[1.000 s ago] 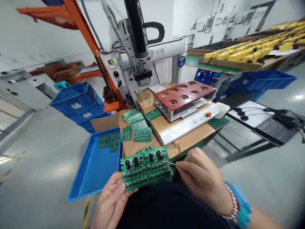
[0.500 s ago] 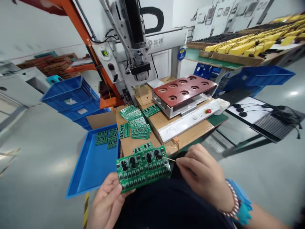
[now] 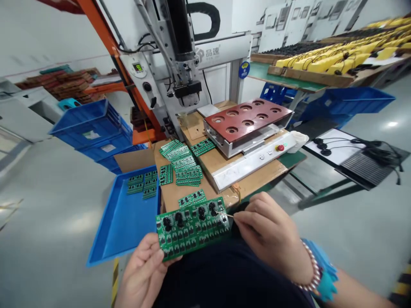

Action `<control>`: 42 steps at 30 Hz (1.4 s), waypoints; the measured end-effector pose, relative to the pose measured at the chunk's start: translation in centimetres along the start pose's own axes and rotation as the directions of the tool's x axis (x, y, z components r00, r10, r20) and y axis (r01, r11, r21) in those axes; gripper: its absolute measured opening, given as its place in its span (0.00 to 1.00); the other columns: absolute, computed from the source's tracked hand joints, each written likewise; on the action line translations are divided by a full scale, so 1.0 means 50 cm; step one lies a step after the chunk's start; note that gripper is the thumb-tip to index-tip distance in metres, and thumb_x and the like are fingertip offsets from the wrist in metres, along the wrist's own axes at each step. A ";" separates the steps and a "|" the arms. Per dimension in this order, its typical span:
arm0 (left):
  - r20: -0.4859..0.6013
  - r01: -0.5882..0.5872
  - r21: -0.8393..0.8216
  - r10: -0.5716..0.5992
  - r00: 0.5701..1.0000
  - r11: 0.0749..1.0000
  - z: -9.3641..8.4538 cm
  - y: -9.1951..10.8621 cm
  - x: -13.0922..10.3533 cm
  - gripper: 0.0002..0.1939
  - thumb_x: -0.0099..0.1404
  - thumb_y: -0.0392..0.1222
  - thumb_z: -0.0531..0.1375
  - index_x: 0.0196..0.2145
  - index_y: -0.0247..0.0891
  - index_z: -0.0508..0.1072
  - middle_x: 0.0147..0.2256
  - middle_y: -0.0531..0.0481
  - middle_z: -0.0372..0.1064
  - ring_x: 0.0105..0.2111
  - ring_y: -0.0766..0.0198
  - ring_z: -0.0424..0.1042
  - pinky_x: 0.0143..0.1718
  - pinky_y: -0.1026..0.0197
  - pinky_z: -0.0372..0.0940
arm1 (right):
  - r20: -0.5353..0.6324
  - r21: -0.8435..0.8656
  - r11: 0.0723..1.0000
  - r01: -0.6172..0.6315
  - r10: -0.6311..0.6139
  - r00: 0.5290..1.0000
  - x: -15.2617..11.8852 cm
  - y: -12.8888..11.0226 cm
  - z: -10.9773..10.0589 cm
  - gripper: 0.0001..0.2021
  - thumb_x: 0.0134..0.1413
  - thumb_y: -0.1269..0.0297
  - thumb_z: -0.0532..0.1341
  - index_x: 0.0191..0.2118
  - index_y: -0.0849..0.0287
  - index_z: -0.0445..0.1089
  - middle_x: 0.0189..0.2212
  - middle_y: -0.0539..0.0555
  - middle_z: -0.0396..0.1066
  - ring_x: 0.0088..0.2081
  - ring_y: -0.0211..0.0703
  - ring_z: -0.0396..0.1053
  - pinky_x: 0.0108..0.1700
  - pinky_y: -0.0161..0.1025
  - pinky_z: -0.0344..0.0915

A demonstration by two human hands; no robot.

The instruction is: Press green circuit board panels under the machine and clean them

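Observation:
My left hand [image 3: 146,267] grips the left end of a green circuit board [image 3: 192,233], tilted up in front of me. Glossy black blobs run along the board's upper part, above rows of small dark components. In my right hand [image 3: 268,231] a thin pale stick [image 3: 228,214] is pinched between thumb and fingers. The stick's tip reaches the rightmost black blob [image 3: 212,208]; whether it touches cannot be made out. Just behind the held board, another circuit board [image 3: 191,199] lies on the brown work surface, partly hidden.
Several stacked circuit boards [image 3: 184,164] lie on the work surface. A blue tray [image 3: 123,226] holding more boards is at left, by stacked blue crates [image 3: 90,124]. A machine head [image 3: 189,87] hangs behind a red-brown fixture plate [image 3: 247,119]; the control bar [image 3: 250,162] carries a red button.
The right hand and stick have shifted slightly left, with the tip farther over the rightmost blob. The board is held in nearly the same place; the view has shifted slightly.

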State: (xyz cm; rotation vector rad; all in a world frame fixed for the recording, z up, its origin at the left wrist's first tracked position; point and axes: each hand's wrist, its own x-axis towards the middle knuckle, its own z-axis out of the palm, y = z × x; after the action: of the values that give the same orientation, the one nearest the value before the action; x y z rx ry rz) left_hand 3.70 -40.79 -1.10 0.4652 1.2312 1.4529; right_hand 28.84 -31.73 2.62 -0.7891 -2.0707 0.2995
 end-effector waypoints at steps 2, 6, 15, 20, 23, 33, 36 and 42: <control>-0.014 -0.003 0.009 0.003 1.000 1.000 0.003 0.002 0.000 0.10 0.49 0.38 0.67 0.32 0.40 0.75 0.29 0.49 0.75 0.29 0.60 0.73 0.32 0.59 0.70 | 0.014 0.009 1.000 0.005 -0.005 1.000 0.000 -0.002 0.000 0.07 0.49 0.79 0.58 0.33 0.62 0.68 0.24 0.53 0.62 0.30 0.37 0.56 0.31 0.37 0.57; 0.003 -0.018 0.045 0.018 1.000 0.999 0.009 0.006 -0.002 0.10 0.49 0.39 0.67 0.31 0.39 0.75 0.27 0.49 0.75 0.27 0.60 0.73 0.32 0.59 0.70 | 0.035 0.020 1.000 -0.001 0.000 0.999 -0.002 -0.004 -0.001 0.07 0.49 0.79 0.59 0.34 0.62 0.69 0.24 0.53 0.62 0.31 0.38 0.56 0.31 0.37 0.57; -0.021 -0.015 0.008 0.015 1.000 1.000 0.001 0.008 0.000 0.12 0.48 0.38 0.67 0.33 0.40 0.75 0.32 0.49 0.76 0.29 0.61 0.74 0.33 0.61 0.70 | 0.060 0.018 1.000 -0.002 0.001 0.998 -0.005 -0.002 -0.005 0.07 0.49 0.78 0.58 0.34 0.61 0.68 0.24 0.53 0.62 0.31 0.38 0.56 0.31 0.38 0.57; -0.027 -0.003 0.019 0.004 1.000 1.000 0.005 0.012 0.002 0.11 0.48 0.38 0.67 0.32 0.39 0.75 0.31 0.49 0.76 0.30 0.60 0.73 0.34 0.61 0.69 | 0.021 0.002 1.000 -0.001 0.001 1.000 -0.004 0.003 -0.014 0.07 0.49 0.78 0.58 0.34 0.62 0.68 0.25 0.53 0.62 0.31 0.38 0.57 0.31 0.38 0.56; -0.013 -0.002 0.025 0.002 1.000 1.000 0.007 0.013 0.003 0.10 0.49 0.38 0.67 0.32 0.39 0.75 0.31 0.49 0.76 0.29 0.61 0.73 0.34 0.61 0.70 | 0.015 0.004 1.000 -0.004 0.004 1.000 -0.003 0.005 -0.018 0.07 0.48 0.78 0.58 0.34 0.62 0.68 0.24 0.52 0.61 0.30 0.38 0.57 0.31 0.38 0.56; -0.010 0.003 0.030 -0.002 1.000 1.000 0.010 0.015 0.003 0.10 0.50 0.38 0.67 0.33 0.39 0.75 0.31 0.48 0.76 0.30 0.60 0.73 0.34 0.59 0.70 | 0.008 0.008 1.000 -0.002 0.002 1.000 0.006 0.002 -0.022 0.07 0.49 0.77 0.58 0.34 0.61 0.68 0.24 0.52 0.61 0.30 0.38 0.58 0.32 0.38 0.57; 0.003 0.005 0.033 -0.005 1.000 0.999 0.009 0.013 0.003 0.10 0.50 0.37 0.67 0.33 0.39 0.75 0.33 0.48 0.77 0.31 0.60 0.74 0.35 0.60 0.70 | 0.004 0.018 1.000 0.007 -0.007 1.000 0.006 0.004 -0.019 0.07 0.49 0.78 0.58 0.34 0.61 0.68 0.24 0.53 0.62 0.31 0.39 0.58 0.33 0.39 0.58; -0.006 0.014 0.020 -0.013 1.000 1.000 0.001 0.010 0.002 0.10 0.51 0.37 0.66 0.34 0.40 0.76 0.33 0.49 0.77 0.32 0.60 0.74 0.35 0.61 0.70 | 0.008 0.009 1.000 -0.002 0.002 1.000 0.001 0.008 -0.015 0.07 0.48 0.78 0.58 0.34 0.61 0.68 0.25 0.53 0.61 0.31 0.39 0.57 0.32 0.39 0.57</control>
State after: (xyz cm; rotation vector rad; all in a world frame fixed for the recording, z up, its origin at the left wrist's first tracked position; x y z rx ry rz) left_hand 3.49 -40.61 -0.69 0.4657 1.2522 1.4326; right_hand 29.58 -31.47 2.90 -0.7859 -2.0745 0.3139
